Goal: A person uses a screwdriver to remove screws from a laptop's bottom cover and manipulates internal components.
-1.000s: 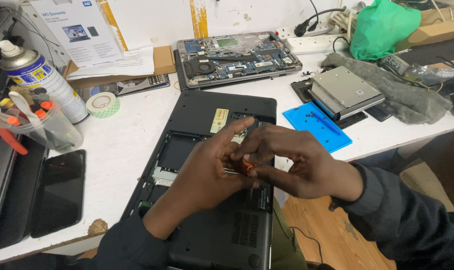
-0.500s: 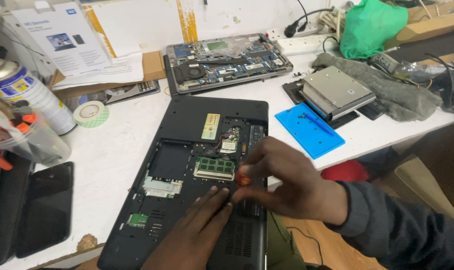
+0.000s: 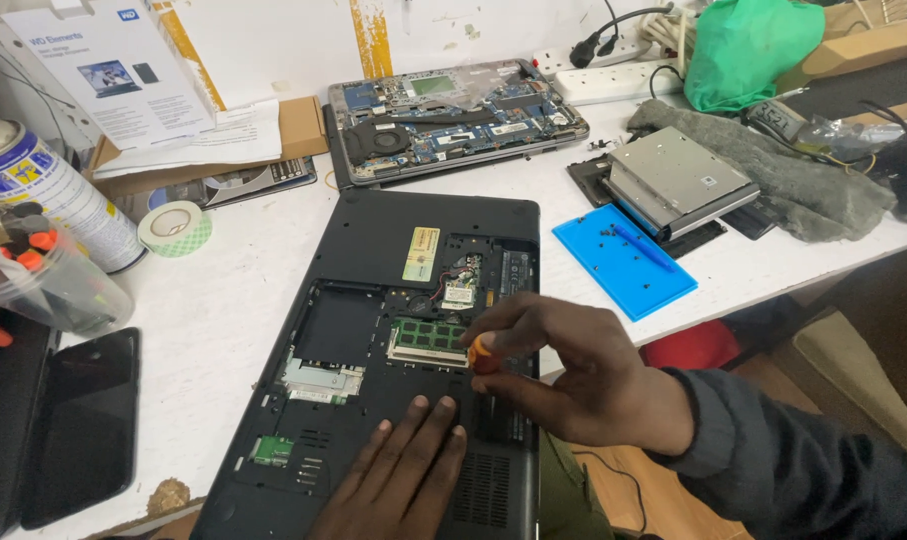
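Fingers point(image 3: 513, 345) of the right hand point(image 3: 583, 385) pinch a small orange-handled screwdriver point(image 3: 481, 352) over the open underside of a black laptop point(image 3: 373, 250).

Its tip seems to point down just beside the green memory module point(image 3: 428, 338), though the thumb hides the contact. The left hand point(image 3: 398, 480) lies flat, fingers spread and grasping nothing, pressing on the laptop's base near the front vents. The laptop sits bottom-up on the white counter point(image 3: 223, 310); its service cover is already off, exposing memory, a wireless card point(image 3: 458, 293) and an empty drive bay point(image 3: 338, 325). Loose screws rest on a blue mat point(image 3: 623, 262) to the right, so the opening-up looks well advanced, while the main base panel remains on.
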